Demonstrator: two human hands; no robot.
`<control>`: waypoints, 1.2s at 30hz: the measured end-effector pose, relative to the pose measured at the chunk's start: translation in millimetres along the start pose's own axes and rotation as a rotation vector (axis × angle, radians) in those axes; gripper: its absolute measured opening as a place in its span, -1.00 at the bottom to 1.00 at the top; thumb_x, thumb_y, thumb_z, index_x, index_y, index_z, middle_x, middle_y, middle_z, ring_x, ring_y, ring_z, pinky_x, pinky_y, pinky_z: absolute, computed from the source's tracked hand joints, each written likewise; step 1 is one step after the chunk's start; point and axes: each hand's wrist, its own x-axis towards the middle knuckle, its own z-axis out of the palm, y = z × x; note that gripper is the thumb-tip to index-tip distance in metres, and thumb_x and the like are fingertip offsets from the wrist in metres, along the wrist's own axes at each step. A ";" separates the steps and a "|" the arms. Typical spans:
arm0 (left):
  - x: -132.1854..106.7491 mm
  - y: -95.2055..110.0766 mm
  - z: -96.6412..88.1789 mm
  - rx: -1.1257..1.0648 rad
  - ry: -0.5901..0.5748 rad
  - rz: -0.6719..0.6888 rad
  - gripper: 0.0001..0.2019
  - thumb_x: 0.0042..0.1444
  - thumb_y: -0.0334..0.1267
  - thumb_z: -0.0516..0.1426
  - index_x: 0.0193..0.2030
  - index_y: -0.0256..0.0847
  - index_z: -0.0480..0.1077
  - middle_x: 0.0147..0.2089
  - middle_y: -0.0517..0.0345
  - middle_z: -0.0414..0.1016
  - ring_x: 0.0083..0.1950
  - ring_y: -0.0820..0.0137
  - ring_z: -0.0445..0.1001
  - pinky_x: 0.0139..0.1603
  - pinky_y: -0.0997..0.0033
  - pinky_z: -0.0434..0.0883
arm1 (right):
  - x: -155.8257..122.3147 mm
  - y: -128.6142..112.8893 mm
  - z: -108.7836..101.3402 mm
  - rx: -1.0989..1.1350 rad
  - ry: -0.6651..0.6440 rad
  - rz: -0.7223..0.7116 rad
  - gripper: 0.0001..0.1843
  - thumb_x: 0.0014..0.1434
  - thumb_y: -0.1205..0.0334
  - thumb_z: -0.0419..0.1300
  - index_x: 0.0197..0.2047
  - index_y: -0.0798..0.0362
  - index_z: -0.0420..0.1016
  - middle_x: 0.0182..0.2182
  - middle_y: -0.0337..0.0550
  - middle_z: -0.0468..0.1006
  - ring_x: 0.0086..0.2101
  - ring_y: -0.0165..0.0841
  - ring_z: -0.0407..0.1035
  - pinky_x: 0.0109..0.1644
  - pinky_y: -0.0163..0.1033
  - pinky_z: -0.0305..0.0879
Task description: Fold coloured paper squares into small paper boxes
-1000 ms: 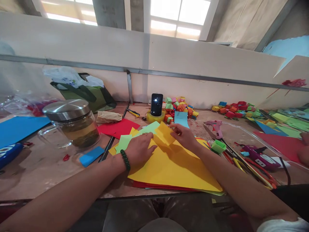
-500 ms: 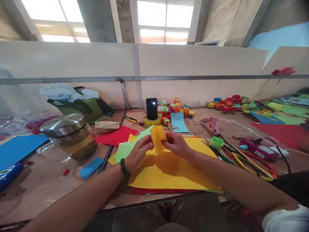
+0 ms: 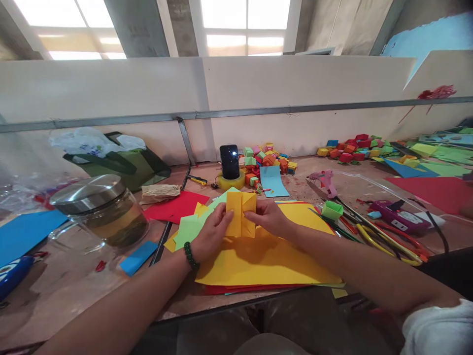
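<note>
A folded piece of yellow paper (image 3: 241, 217) is held up between both hands, its creases and overlapping flaps facing me. My left hand (image 3: 212, 228) pinches its left edge, thumb on the front. At the right edge, my right hand (image 3: 271, 217) grips it, with the thumb pressed on a flap near the middle; the fingers behind the paper are hidden. Below the hands lies a stack of large yellow sheets (image 3: 266, 268), with red sheets showing under its front edge. Light green paper (image 3: 188, 231) sticks out beside my left hand.
A glass mug of tea (image 3: 114, 222) stands at left near a green bag (image 3: 129, 167). A phone (image 3: 229, 161) leans on a tape roll, beside piled paper cubes (image 3: 269, 160). At right are a pink glue gun (image 3: 327, 183), a green paper box (image 3: 332, 210) and yellow-handled pliers (image 3: 384, 249).
The yellow paper has turned from edge-on to flat facing me, and its folded flaps now show. Both hands keep hold of it. My view has shifted slightly.
</note>
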 end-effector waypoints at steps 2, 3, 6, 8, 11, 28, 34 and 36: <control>-1.9 -0.8 3.7 0.179 0.053 0.056 -0.37 -0.06 -0.04 0.25 0.13 -0.22 0.21 -0.04 0.00 0.42 -0.12 0.27 0.46 -0.11 0.27 0.43 | -2.0 1.1 5.0 -0.142 0.097 -0.055 -0.70 0.00 0.00 0.16 -0.53 0.08 0.35 -0.63 -0.27 0.30 -0.61 -0.48 0.15 -0.57 -0.38 0.08; -2.5 -1.0 5.1 0.261 0.092 0.077 -0.32 -0.12 -0.09 0.29 0.14 -0.21 0.20 0.00 -0.03 0.40 -0.07 0.23 0.45 -0.05 0.24 0.41 | -3.7 0.7 7.1 -0.227 0.134 -0.087 -0.71 0.02 0.04 0.14 -0.55 0.08 0.33 -0.65 -0.29 0.27 -0.62 -0.50 0.11 -0.58 -0.38 0.04; -2.0 -2.2 5.4 0.364 0.234 0.122 -0.25 -0.16 -0.19 0.28 0.21 -0.20 0.14 0.01 -0.03 0.37 -0.05 0.21 0.44 0.00 0.19 0.38 | -10.0 -4.5 10.7 -0.462 0.181 -0.172 -0.75 0.03 0.13 0.11 -0.58 0.06 0.27 -0.68 -0.31 0.21 -0.62 -0.52 0.02 -0.58 -0.39 -0.06; -0.1 -4.1 2.3 0.322 0.282 0.139 -0.21 -0.12 -0.21 0.21 0.29 -0.20 0.03 -0.05 0.02 0.37 -0.15 0.30 0.46 -0.06 0.23 0.41 | -13.4 -8.8 10.8 -0.537 0.194 -0.218 -0.73 0.04 0.14 0.10 -0.61 0.05 0.21 -0.69 -0.32 0.19 -0.63 -0.53 -0.01 -0.58 -0.38 -0.09; 3.5 -8.1 -2.8 0.231 0.263 0.146 -0.20 -0.09 -0.25 0.15 0.33 -0.19 -0.04 -0.10 0.08 0.39 -0.22 0.40 0.47 -0.12 0.32 0.42 | -14.6 -10.3 9.5 -0.509 0.194 -0.242 -0.71 0.06 0.14 0.07 -0.60 0.05 0.16 -0.69 -0.33 0.14 -0.63 -0.53 -0.03 -0.57 -0.37 -0.09; 1.9 -1.3 -1.2 -0.283 -0.006 -0.176 -0.57 -0.27 -0.01 0.36 -0.28 -0.22 0.53 -0.26 0.10 0.61 -0.19 0.19 0.53 -0.14 0.26 0.46 | 3.3 -2.6 -2.1 0.232 0.033 0.120 -0.66 -0.21 0.07 0.36 -0.43 0.04 0.33 -0.49 -0.29 0.45 -0.47 -0.40 0.38 -0.37 -0.29 0.35; 4.5 -1.3 -5.3 -0.280 0.000 -0.186 -0.62 -0.27 -0.04 0.34 -0.32 -0.25 0.52 -0.32 0.10 0.60 -0.22 0.21 0.54 -0.18 0.30 0.45 | 2.3 -6.8 -1.7 0.287 0.079 0.120 -0.63 -0.18 0.12 0.33 -0.28 0.04 0.38 -0.38 -0.24 0.53 -0.38 -0.35 0.45 -0.30 -0.25 0.41; 4.7 0.3 -7.6 -0.310 -0.002 -0.214 -0.63 -0.28 -0.07 0.34 -0.34 -0.25 0.52 -0.32 0.08 0.60 -0.26 0.23 0.55 -0.25 0.34 0.45 | 1.3 -7.9 -1.3 0.181 0.107 0.063 -0.66 -0.14 0.12 0.29 -0.26 0.06 0.41 -0.38 -0.20 0.53 -0.38 -0.34 0.44 -0.34 -0.27 0.39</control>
